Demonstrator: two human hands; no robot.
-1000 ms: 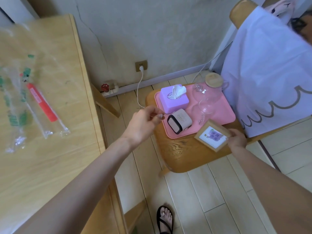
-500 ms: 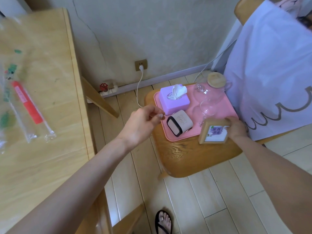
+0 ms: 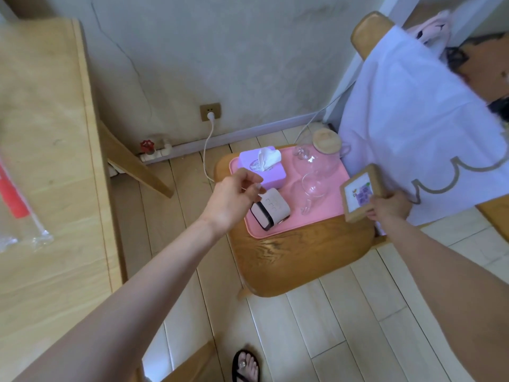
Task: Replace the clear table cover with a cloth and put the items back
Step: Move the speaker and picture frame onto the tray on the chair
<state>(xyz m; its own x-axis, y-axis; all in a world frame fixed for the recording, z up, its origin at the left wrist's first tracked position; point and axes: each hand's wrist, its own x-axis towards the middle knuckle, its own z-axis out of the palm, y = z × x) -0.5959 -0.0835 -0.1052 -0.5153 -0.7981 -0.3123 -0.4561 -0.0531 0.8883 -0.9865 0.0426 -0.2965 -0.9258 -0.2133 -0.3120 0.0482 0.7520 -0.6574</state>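
Frame: tilted beside the tray, lower edge gripped by your right hand. Left hand: curled over the clock; whether it holds anything cannot be told. Step is likely clearing items; next, rest the frame securely, then fetch the cloth draped at right.

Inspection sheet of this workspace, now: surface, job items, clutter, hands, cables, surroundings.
Surface: wooden table, clear plastic with a red strip lying on it.
Job's things: white cloth draped over a chair; pink tray on a wooden seat holds tissue box, clock, glass cups, lidded glass jar.
Clutter: nothing seen.
Hands: right hand grips a picture frame at the tray's right edge; left hand hovers over the clock, fingers curled, contents unclear.
Cables: white cable from wall socket runs behind the left hand.
Surroundings: plank floor, cracked wall, red valve.
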